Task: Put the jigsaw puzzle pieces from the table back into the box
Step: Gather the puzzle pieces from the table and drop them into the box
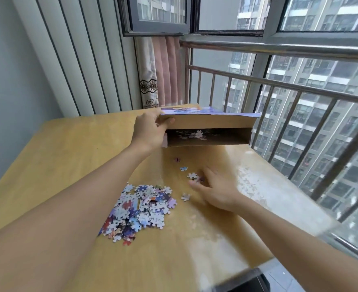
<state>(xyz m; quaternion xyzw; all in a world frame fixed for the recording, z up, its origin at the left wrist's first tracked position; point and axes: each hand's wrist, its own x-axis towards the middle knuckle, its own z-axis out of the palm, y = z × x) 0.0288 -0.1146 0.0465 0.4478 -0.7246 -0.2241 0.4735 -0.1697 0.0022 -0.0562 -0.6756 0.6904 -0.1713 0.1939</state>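
A: Left hand is up at the far side of the table, gripping the left end of the box, thumb on the lid edge, fingers tucked under it.

B: And the box is tipped on its side, mouth facing us. A few pieces lie inside, pale ones against the dark interior.

A: Right hand is low over the tabletop, fingers spread and fairly straight, holding nothing I can make out. It's blurred, mind you.

B: Loose pieces lie right at its fingertips, one more just left of the palm, and a couple nearer the box.

A: The main pile sits left of that hand, between the two forearms, well short of the box.

B: Railing and window run along the right, curtain in the corner behind the box.
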